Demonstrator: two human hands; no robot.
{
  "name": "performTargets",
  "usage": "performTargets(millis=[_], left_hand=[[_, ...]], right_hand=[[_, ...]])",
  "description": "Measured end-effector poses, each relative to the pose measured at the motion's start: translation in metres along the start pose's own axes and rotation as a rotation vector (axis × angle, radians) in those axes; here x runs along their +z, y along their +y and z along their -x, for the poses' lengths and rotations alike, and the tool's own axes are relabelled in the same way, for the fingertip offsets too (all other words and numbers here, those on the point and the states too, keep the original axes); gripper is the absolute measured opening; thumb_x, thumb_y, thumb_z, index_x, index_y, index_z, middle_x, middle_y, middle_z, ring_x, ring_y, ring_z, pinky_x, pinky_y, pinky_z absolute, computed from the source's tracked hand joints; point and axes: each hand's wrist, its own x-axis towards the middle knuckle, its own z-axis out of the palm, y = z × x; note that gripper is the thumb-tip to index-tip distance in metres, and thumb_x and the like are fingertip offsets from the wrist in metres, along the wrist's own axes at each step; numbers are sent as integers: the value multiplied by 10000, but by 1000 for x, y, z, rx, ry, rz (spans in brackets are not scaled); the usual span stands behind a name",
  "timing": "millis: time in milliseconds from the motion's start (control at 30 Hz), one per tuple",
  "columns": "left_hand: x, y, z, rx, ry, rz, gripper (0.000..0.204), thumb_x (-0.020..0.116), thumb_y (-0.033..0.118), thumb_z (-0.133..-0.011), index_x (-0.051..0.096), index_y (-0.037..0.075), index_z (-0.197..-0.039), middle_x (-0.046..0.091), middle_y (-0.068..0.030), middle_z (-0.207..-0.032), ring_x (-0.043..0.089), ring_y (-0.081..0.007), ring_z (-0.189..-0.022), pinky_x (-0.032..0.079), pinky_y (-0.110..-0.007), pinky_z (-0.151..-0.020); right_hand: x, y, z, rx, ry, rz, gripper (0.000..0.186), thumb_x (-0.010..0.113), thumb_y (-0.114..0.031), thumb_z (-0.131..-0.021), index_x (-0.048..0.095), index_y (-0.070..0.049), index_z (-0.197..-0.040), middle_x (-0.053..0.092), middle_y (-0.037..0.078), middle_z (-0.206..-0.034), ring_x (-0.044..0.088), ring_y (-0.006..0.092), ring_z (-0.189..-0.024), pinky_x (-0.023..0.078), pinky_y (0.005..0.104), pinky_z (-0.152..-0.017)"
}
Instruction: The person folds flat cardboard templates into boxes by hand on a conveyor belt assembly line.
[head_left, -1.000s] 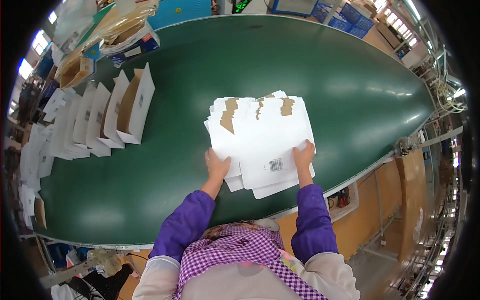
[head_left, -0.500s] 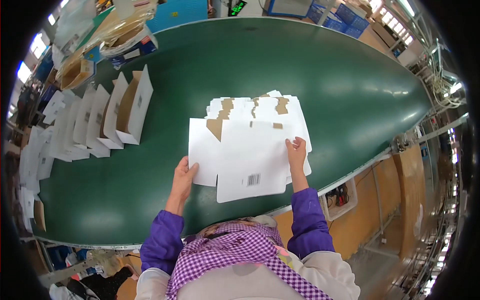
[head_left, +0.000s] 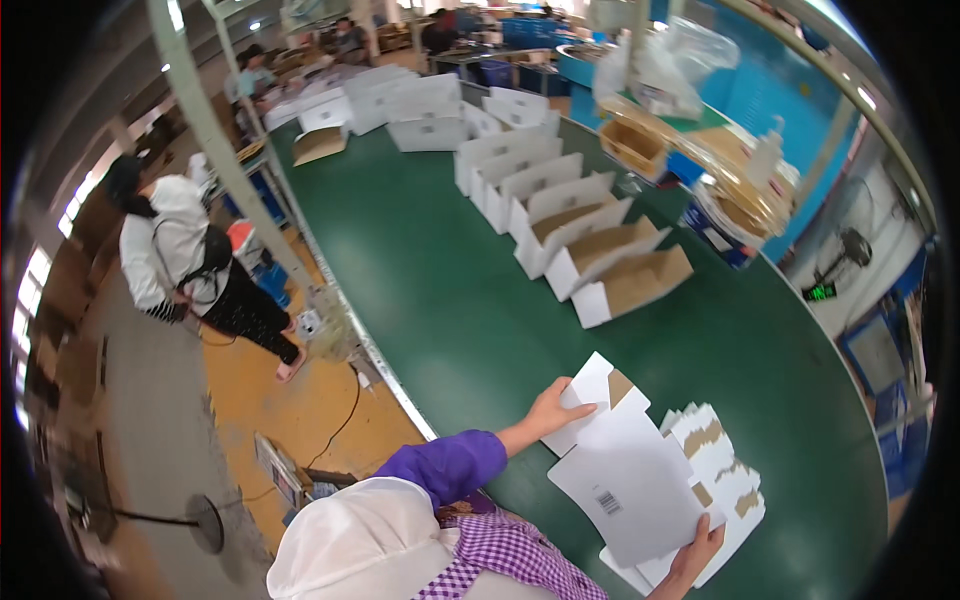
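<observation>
My left hand (head_left: 555, 410) grips the upper end of a flat white cardboard blank (head_left: 630, 480), which has brown cut-out patches and a barcode; its upper flap is slightly bent. My right hand (head_left: 698, 545) pinches the same blank at its lower right corner. The blank lies at an angle over a stack of similar blanks (head_left: 735, 480), which shows beneath and to its right on the green table (head_left: 410, 260).
Standing open white boxes (head_left: 625, 285) form a row beyond my hands, with more boxes (head_left: 420, 110) farther back. Cartons and plastic bags (head_left: 650, 150) lie at the right edge. A co-worker (head_left: 200, 250) stands left of the table by a metal post (head_left: 220, 150); other people work in the background.
The view has swung sharply left, bringing the co-worker and far boxes into sight. The top blank has shifted off the stack, held by both my hands, and its flap has bent.
</observation>
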Motion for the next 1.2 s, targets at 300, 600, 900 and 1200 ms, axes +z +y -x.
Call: performTargets(millis=[300, 600, 900, 1200], left_hand=[[-25, 24, 1, -89, 321, 291, 701, 767, 482, -679, 414, 2, -1048, 531, -145, -1015, 548, -211, -929, 458, -332, -808], [-58, 20, 20, -193, 318, 206, 757, 778, 533, -635, 394, -17, -984, 514, -186, -991, 556, -230, -930, 482, -345, -774], [-71, 5, 28, -168, 405, 114, 781, 776, 457, -676, 338, 0, -1133, 524, -153, -1066, 529, -209, -1002, 443, -341, -860], [-77, 25, 38, -185, 221, 236, 739, 759, 444, -692, 394, 13, -1168, 515, -143, -1123, 507, -229, -1063, 409, -359, -919]], right_hand=[[74, -91, 42, -653, -131, 553, 180, 573, -70, -886, 633, 54, -1001, 620, 186, -1008, 579, 313, -921, 457, 372, -827], [103, -101, 50, -680, -345, 426, 200, 484, -32, -906, 626, 63, -1011, 611, 205, -1039, 574, 318, -976, 443, 385, -876], [112, -105, 81, -708, -644, 653, 262, 520, -5, -863, 626, 14, -1101, 649, 186, -982, 625, 298, -896, 484, 339, -803], [119, -123, 88, -751, -645, 565, 245, 569, -1, -818, 640, 29, -1050, 651, 202, -942, 632, 332, -833, 499, 371, -758]])
